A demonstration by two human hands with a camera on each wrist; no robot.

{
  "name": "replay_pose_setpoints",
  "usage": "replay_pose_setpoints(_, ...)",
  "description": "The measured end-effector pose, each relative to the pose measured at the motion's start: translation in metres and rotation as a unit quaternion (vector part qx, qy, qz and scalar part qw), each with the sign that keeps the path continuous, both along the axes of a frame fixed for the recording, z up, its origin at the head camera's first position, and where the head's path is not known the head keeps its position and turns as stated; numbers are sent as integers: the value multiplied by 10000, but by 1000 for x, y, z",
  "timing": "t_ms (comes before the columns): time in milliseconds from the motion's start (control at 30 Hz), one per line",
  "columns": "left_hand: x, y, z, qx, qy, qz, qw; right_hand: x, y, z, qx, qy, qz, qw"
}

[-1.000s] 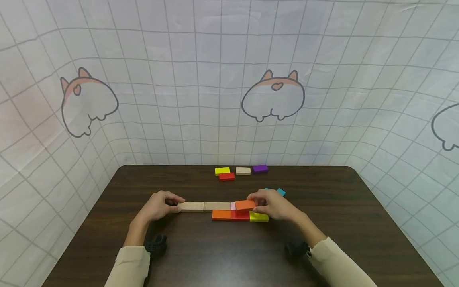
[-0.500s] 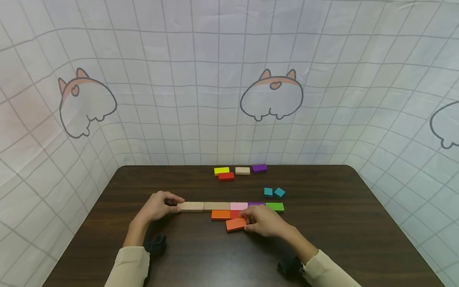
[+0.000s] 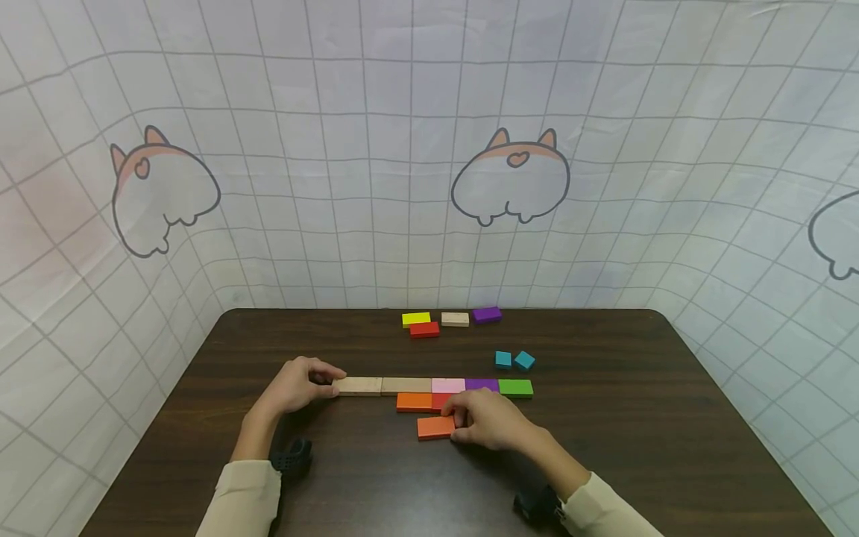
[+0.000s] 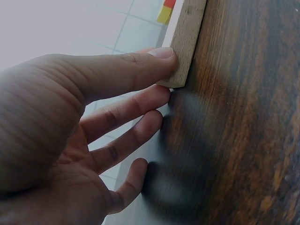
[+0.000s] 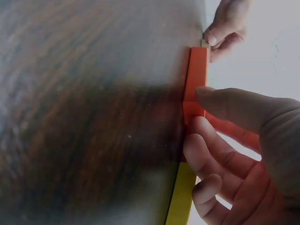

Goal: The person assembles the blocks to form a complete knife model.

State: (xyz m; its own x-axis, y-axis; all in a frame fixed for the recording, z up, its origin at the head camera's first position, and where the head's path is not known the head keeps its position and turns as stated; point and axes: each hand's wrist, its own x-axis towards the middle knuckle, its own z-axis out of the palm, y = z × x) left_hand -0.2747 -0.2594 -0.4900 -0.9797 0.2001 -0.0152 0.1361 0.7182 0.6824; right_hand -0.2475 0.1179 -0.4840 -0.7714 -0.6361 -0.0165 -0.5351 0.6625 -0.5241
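Note:
My left hand (image 3: pixel 298 384) pinches the left end of a plain wooden block (image 3: pixel 357 386); in the left wrist view its thumb lies on the block's side. That block begins a straight row, followed by a second plain block (image 3: pixel 406 385), then pink (image 3: pixel 448 385), purple (image 3: pixel 482 385) and green (image 3: pixel 516 388) ones. Against the row's near side lie an orange block (image 3: pixel 414 402) and a red block (image 3: pixel 439 400). Just in front, my right hand (image 3: pixel 493 419) pinches the right end of another orange block (image 3: pixel 435 428). A yellow block (image 5: pixel 180 194) shows in the right wrist view, hidden behind that hand in the head view.
Two small teal pieces (image 3: pixel 503 359) lie behind the row's right part. Along the table's far edge sit yellow (image 3: pixel 416 319), red (image 3: pixel 424 330), plain (image 3: pixel 455 320) and purple (image 3: pixel 487 315) blocks. A white gridded cloth (image 3: pixel 349 186) hangs behind the dark wooden table (image 3: pixel 637 418).
My right hand has carried the orange block from above the row toward me and slightly left, to in front of the nearer blocks. My left hand has stayed at the row's end.

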Motion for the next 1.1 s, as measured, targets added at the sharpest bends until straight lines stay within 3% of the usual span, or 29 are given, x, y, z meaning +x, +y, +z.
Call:
replay_pose_setpoints(300,0,0,1,-9,-2,4,10000,-1,2,2,-250,-260,104,9993)
replay_pose_setpoints(1100,-1,0,0,1,-33,11,10000,-2,-22,-1,-202,210,-66,9996)
